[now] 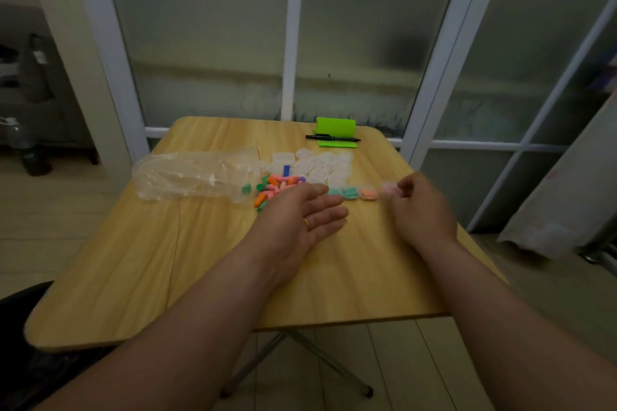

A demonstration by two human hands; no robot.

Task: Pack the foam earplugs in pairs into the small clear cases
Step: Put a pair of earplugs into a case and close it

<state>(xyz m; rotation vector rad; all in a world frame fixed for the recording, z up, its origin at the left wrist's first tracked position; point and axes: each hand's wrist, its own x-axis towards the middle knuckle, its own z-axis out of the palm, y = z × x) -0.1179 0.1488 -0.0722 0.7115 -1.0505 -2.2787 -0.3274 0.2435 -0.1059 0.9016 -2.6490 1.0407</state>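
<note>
A heap of loose foam earplugs point(278, 186) in pink, orange, green and blue lies mid-table beside a pile of small clear cases point(322, 165). To the right runs a row of filled cases: a green one point(349, 192), an orange one point(368, 194) and a pink one point(389, 189). My left hand point(302, 215) hovers flat over the near edge of the heap, fingers straight and holding nothing. My right hand point(419, 205) is blurred, with its fingers curled at the pink case.
A crumpled clear plastic bag point(193, 177) lies left of the heap. At the back of the wooden table point(200, 260) a black pen point(332, 137) lies across green sticky notes point(336, 133). Glass doors stand behind.
</note>
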